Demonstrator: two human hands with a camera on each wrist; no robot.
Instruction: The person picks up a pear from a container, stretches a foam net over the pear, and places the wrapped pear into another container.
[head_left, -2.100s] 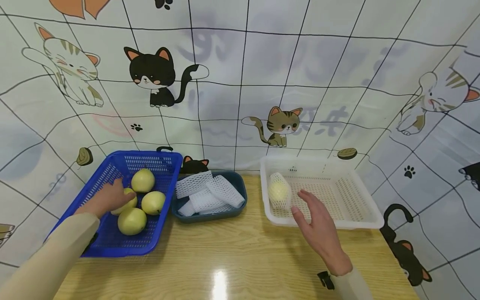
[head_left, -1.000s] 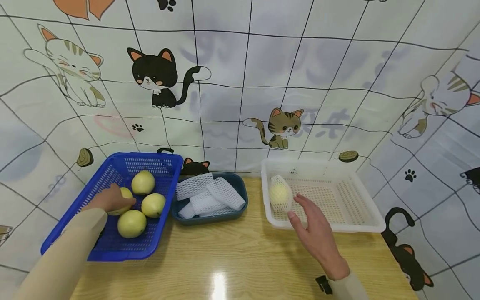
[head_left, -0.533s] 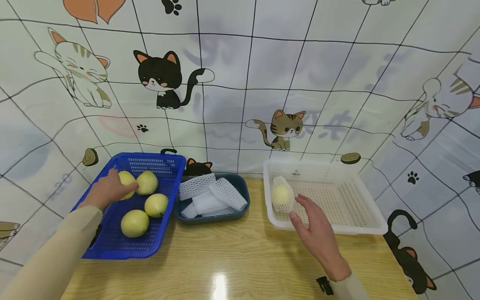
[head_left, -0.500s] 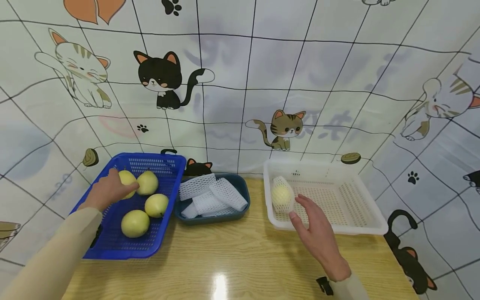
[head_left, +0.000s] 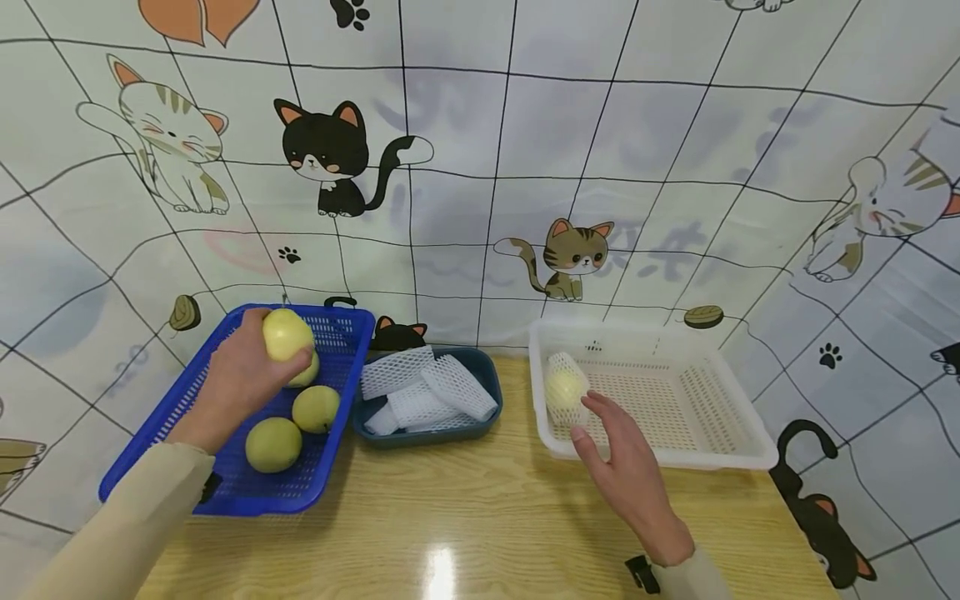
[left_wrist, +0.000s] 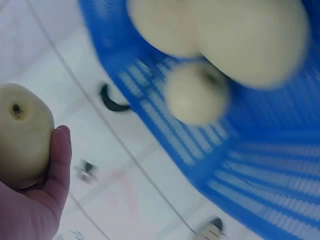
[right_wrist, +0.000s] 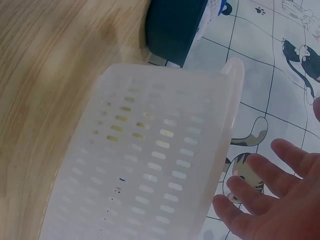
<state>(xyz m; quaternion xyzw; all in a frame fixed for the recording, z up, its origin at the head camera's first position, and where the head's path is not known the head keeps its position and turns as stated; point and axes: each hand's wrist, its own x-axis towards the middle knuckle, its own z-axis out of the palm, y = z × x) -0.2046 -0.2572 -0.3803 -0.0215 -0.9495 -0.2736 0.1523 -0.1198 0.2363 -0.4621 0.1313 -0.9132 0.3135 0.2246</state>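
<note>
My left hand grips a pale yellow pear, raised over the back of the blue plastic basket. The left wrist view shows this pear with fingers curled round its side. Lower in the basket lie other pears; one is partly hidden behind the held one. My right hand, fingers loosely extended and holding nothing, hovers at the front left of the white plastic basket. Near its fingertips, inside that basket, sits a pear in a white foam net.
Between the two baskets stands a small dark teal tray heaped with white foam nets. Everything stands on a wooden table. A cat-printed sheet hangs close behind and along the right side.
My left hand has reached into the blue basket, taken hold of a pear, and lifted it up and to the right. The right hand stays almost where it was beside the white basket.
</note>
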